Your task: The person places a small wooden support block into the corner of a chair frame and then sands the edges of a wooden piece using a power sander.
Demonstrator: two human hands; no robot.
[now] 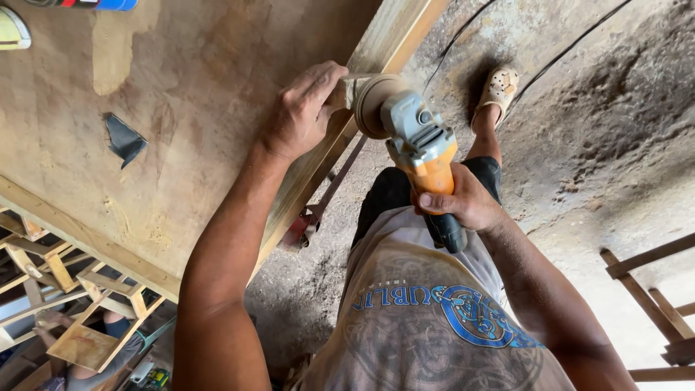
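The right hand (463, 199) grips the orange-and-grey angle grinder (420, 148), its tan sanding disc (373, 105) against the long wooden plank's edge (376, 51) — the left hand (304, 112) closes beside the disc, nearer the plank, which runs diagonally away.

A dark triangular scrap of sandpaper (124, 139) lies on the dusty tabletop (181, 87); pale wooden frames (65, 289) sit below, black cables (550, 61) cross the dirt floor (615, 145).

A single head-worn camera looks steeply down, close over the workbench (145, 108) edge and the dirt floor (579, 166)
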